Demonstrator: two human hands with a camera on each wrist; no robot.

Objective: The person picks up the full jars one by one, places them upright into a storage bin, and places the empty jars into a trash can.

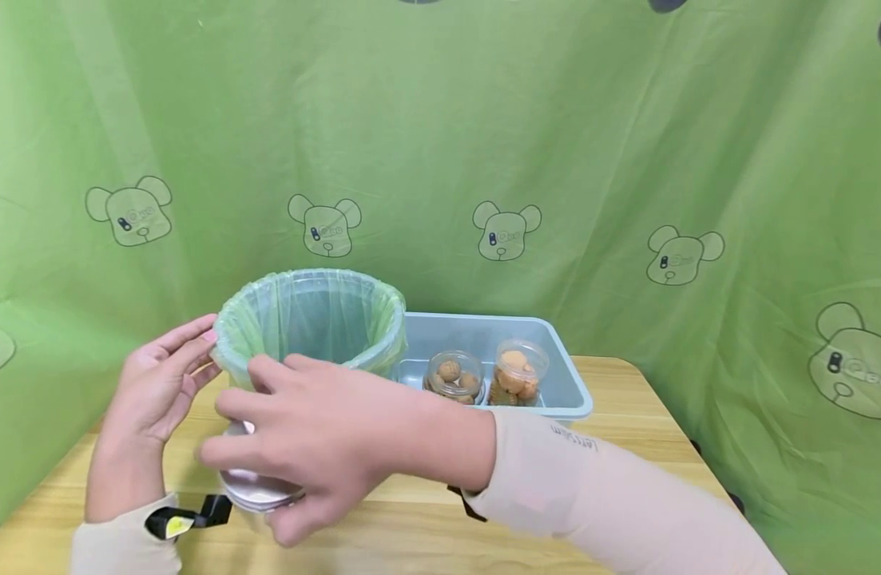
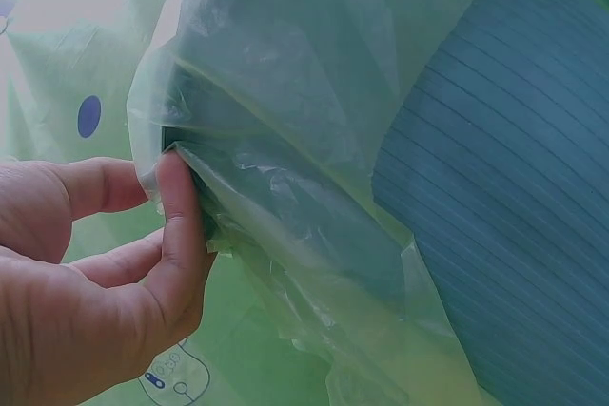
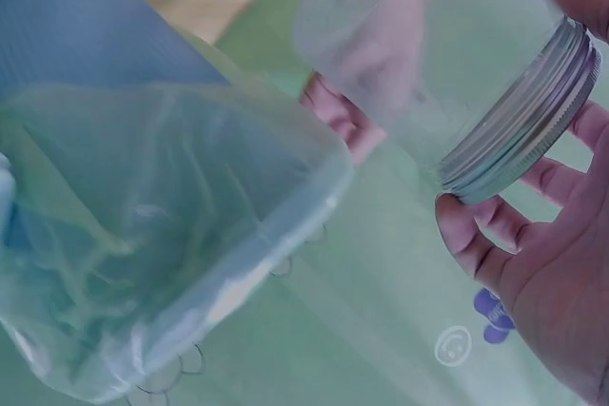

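The jar [image 3: 447, 64] is gripped by the right hand [image 1: 318, 447], tilted just beside the bin [image 1: 311, 327]; its liner [image 2: 276, 140] is touched by the left hand's [image 1: 156, 387] straight fingers.

This looks like a staged recording corner rather than a lived-in room. A green cloth backdrop [image 1: 483, 120] printed with cartoon bear heads [image 1: 507, 230] hangs across the whole background from 9 o'clock to 3 o'clock, hiding any walls. In front of it stands a light wooden table [image 1: 648, 423], and at 12 o'clock on it sits a pale blue plastic bin [image 1: 555, 367] holding two small clear snack jars [image 1: 454, 377].
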